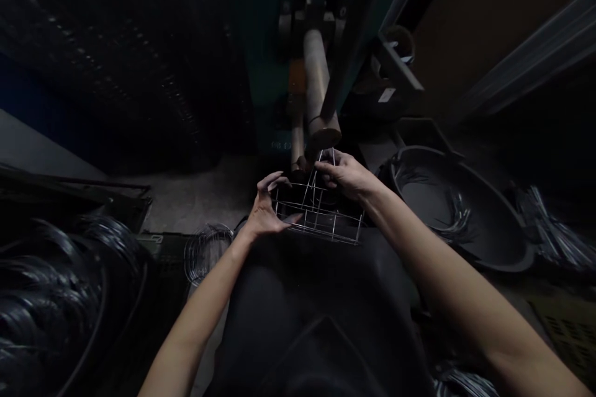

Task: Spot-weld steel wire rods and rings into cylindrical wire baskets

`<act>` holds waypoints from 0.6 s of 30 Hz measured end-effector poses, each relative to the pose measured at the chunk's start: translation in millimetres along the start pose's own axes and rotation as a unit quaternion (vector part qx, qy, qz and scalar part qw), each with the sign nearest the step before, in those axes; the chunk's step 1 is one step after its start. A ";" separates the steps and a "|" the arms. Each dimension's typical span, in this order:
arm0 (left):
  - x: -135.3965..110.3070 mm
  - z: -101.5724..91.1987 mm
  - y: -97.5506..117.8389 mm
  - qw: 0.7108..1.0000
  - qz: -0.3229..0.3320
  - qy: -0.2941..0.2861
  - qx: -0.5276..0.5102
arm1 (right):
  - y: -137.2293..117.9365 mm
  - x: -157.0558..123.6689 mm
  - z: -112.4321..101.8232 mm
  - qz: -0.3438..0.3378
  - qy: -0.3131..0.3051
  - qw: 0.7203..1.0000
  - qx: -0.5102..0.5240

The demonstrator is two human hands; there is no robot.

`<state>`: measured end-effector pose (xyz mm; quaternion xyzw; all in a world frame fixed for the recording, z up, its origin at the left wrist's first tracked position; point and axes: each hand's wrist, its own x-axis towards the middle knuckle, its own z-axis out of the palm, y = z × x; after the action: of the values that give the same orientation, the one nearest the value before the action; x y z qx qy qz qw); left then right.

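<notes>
A small wire grid frame (321, 214) of thin bright metal rods is held between both hands in front of me, over my dark lap. My left hand (267, 208) grips its left edge, thumb below and fingers curled over the top. My right hand (344, 175) is closed on the frame's far upper wires, just under the round end of a brown metal cylinder (321, 93) on a machine behind.
A dark round basin (465, 211) holding bent wire pieces sits at the right. Coils of black wire (51, 291) pile up at the left, and a small wire ring bundle (207, 251) lies on the floor. Metal bars (535, 56) lean at the upper right.
</notes>
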<state>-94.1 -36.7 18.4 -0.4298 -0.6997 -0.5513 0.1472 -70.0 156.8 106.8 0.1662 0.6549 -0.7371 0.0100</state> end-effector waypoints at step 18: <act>24.0 -2.4 -28.2 0.999 -0.018 -0.013 -0.040 | 5.3 39.4 -2.0 -0.004 0.025 1.000 -0.003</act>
<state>-130.4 -29.0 17.3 -0.4298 -0.6868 -0.5756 0.1111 -105.5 165.9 91.4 0.1817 0.6576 -0.7310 -0.0085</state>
